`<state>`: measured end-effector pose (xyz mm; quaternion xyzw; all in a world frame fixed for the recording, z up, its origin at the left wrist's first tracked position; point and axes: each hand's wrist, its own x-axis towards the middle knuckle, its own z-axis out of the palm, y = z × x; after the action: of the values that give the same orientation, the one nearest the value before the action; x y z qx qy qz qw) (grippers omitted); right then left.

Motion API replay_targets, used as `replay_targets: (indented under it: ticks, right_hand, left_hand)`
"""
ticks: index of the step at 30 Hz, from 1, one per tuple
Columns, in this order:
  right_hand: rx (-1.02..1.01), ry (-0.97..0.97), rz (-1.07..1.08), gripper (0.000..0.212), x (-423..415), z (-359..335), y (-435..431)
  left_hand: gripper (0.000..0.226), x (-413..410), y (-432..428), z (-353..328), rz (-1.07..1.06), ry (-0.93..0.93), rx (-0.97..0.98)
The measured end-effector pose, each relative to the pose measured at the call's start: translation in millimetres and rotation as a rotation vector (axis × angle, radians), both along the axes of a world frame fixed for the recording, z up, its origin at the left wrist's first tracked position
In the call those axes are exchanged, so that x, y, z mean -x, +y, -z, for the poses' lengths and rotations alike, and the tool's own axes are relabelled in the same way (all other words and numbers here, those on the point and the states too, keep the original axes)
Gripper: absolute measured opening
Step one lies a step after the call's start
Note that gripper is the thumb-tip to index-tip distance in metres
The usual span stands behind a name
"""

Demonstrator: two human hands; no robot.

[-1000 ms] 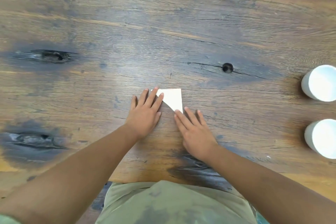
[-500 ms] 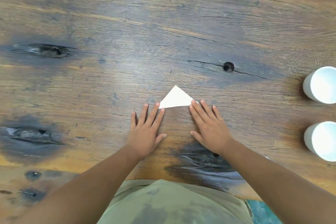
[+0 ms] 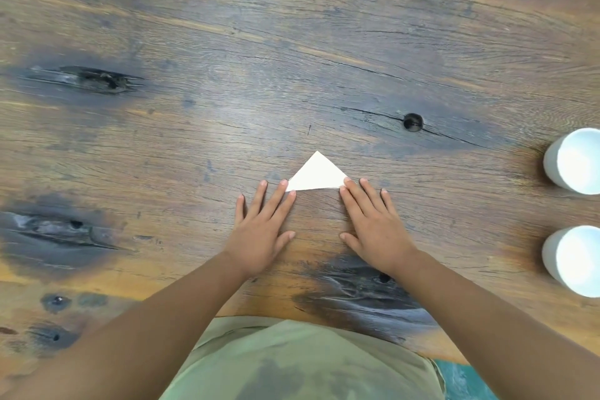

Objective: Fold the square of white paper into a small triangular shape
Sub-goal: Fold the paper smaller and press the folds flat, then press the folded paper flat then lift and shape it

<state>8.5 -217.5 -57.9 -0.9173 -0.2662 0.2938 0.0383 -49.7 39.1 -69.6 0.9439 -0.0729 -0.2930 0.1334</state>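
1. The paper (image 3: 316,174) is seen folded into a small white triangle, laid flat on the wooden table (image 3: 227,42), its apex pointing to the far side and its long edge turned to the near side.
2. The left hand (image 3: 264,232) is laid flat, palm down, fingers spread; nothing is grasped. Its index and middle fingertips are placed at the triangle's near-left corner, touching it.
3. The right hand (image 3: 373,230) is likewise laid flat and released, with its index fingertip set on the triangle's near-right corner.
4. The paper is thus found just beyond both sets of fingertips, between the hands, pinned at two corners only; its middle and apex are left uncovered.
5. Two white cups (image 3: 573,161) are seen at the right edge, well apart from the paper.
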Motion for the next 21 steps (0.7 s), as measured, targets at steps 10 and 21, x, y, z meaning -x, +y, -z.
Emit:
replay_targets:
  ticks: [10, 21]
  right_hand:
    - [-0.166, -0.144, 0.050, 0.079, -26, -8, 36]
    - [-0.057, -0.148, -0.055, 0.080, -28, 34, 47]
  left_hand:
    - [0.076, -43, -9, -10, 0.013, -0.162, 0.101]
    - [0.078, -49, -16, 24, 0.236, -0.163, -0.033]
